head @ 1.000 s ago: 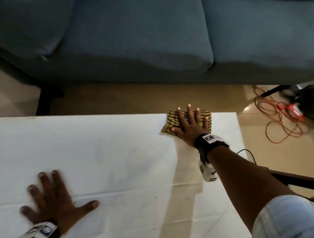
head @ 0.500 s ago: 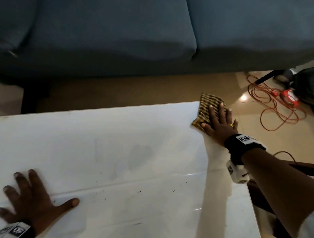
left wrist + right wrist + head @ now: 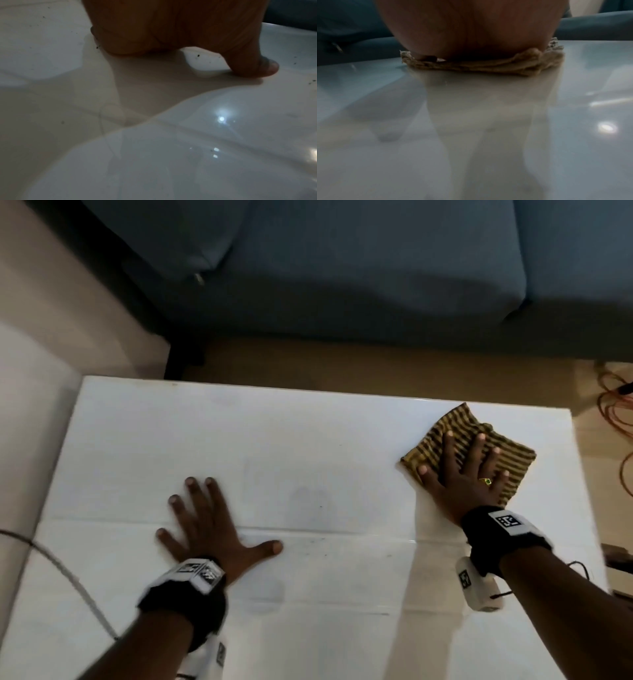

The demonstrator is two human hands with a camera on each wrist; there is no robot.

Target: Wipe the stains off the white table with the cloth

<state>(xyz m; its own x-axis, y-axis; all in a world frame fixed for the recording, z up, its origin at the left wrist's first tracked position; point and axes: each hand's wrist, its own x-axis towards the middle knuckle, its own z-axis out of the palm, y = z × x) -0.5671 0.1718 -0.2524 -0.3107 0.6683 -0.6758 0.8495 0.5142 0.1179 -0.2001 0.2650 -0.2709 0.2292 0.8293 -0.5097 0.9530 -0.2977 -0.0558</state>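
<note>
Both wrist views hide the fingers behind the palms. On the glossy white table [image 3: 308, 440], the right hand [image 3: 462, 477] presses the striped cloth [image 3: 455, 436] flat with straight, spread fingers at two o'clock near the far edge. The left hand [image 3: 205, 529] lies splayed at seven o'clock, holding nothing. Only the left wrist view resolves the dark specks [image 3: 198, 55]. A blue sofa [image 3: 342, 268] stands beyond.

We find the left hand [image 3: 171, 27] resting palm down on the glossy white table [image 3: 188, 162], its thumb [image 3: 254, 65] splayed with the tip touching the surface. We note dark specks [image 3: 198, 55] scattered beside the hand, and bright light reflections [image 3: 221, 119] nearer the camera.
</note>
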